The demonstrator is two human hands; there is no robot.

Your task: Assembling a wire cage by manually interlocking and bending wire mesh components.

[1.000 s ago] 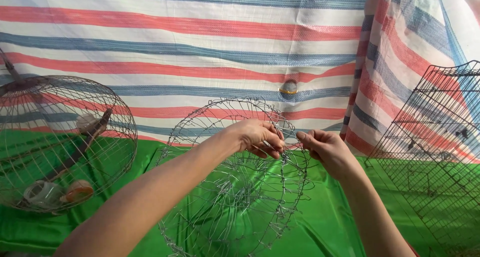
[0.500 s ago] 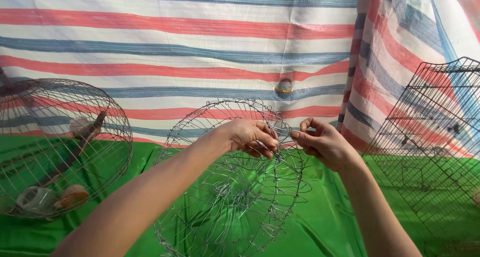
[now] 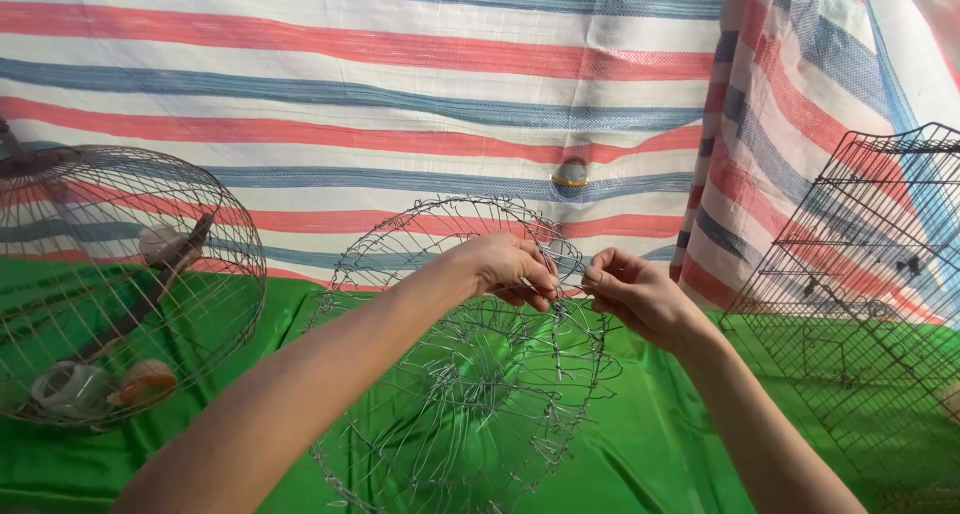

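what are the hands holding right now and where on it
Both hands pinch the round silver wire cage frame at its upper rim: the left hand and right hand grip thin wires side by side, fingertips almost meeting.

round wire cage frame point(image 3: 470, 374), unfinished, held upright

Cages and cloth around us

We see a domed wire cage point(image 3: 120, 284) left, a square dark cage point(image 3: 860, 304) right, green cloth point(image 3: 660, 454) below, striped tarp point(image 3: 400, 84) behind; perhaps cups inside the dome.
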